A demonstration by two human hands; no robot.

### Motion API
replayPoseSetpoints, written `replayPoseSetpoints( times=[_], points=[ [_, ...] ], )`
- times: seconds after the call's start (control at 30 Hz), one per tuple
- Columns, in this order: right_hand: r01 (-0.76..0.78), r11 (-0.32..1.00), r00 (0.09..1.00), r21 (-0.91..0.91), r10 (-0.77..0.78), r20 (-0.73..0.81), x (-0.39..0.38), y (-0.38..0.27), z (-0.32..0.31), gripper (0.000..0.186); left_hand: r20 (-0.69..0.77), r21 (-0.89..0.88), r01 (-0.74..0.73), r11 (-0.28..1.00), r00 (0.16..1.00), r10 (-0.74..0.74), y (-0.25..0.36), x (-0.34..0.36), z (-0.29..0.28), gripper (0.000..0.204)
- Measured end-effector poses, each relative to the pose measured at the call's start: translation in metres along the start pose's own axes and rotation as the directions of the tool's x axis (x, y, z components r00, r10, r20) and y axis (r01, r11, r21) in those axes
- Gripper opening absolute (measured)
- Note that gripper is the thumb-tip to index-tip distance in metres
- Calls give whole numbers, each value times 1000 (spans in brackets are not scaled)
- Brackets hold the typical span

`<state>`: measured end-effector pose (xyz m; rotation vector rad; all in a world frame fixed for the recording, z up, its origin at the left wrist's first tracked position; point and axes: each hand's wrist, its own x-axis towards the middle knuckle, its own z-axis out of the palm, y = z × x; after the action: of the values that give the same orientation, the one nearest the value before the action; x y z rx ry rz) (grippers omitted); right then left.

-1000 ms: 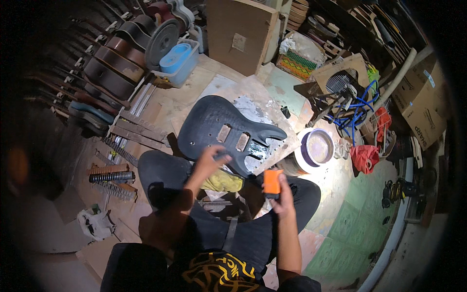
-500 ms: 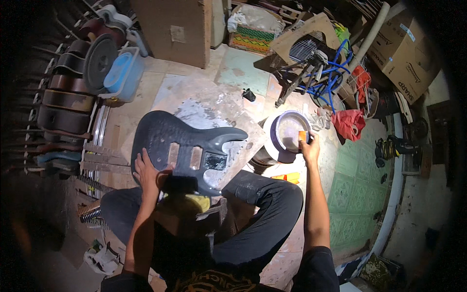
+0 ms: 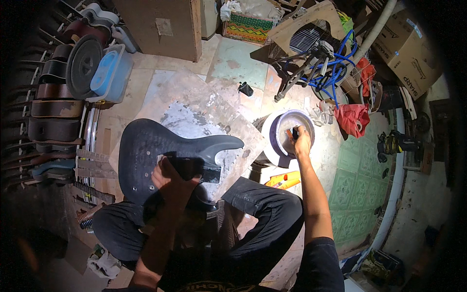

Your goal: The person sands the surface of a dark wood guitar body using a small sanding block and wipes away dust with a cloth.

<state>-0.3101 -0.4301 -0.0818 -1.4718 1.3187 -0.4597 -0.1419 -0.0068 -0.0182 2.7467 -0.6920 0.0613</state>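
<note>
A dark grey electric guitar body (image 3: 160, 151) lies across my lap and the floor, its horns pointing right. My left hand (image 3: 172, 182) rests on its lower edge and grips it. My right hand (image 3: 297, 142) reaches out to a round white and purple basin (image 3: 279, 129) on the floor and holds a small dark object over its rim; I cannot tell what the object is. I sit cross-legged in black trousers.
Orange and yellow objects (image 3: 284, 180) lie by my right knee. Guitar bodies (image 3: 53, 107) and necks (image 3: 95, 165) line the left side. A blue plastic tub (image 3: 109, 73), a board (image 3: 165, 29), a metal frame with blue hose (image 3: 316, 63), a red bag (image 3: 354, 119) and a cardboard box (image 3: 411, 44) stand around.
My right hand has gone from an orange object near my knee out to the basin. The guitar body has been turned over; its cavities no longer show.
</note>
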Motion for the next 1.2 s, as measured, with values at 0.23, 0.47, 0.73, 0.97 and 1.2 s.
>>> replayPoseSetpoints(
  times=[0.23,0.47,0.73,0.97,1.2],
  points=[
    [449,724,866,-525,-496,57,7,21,-6,53,95,-15,238,971,967,-236,-5,13,2,101],
    [343,902,938,-261,-342,53,-47,-31,-5,54,205,-113,124,986,974,-99,-22,14,-13,113],
    [207,978,891,-14,-183,416,-152,-99,38,52,345,-306,-143,941,905,249,-50,24,-38,111],
    [650,755,670,-83,-519,531,-214,-79,98,50,429,-395,-451,800,680,595,-56,51,-47,106],
    [708,691,646,-146,-550,529,-282,-58,138,46,424,-396,-585,708,567,706,-63,49,-52,100]
  ],
)
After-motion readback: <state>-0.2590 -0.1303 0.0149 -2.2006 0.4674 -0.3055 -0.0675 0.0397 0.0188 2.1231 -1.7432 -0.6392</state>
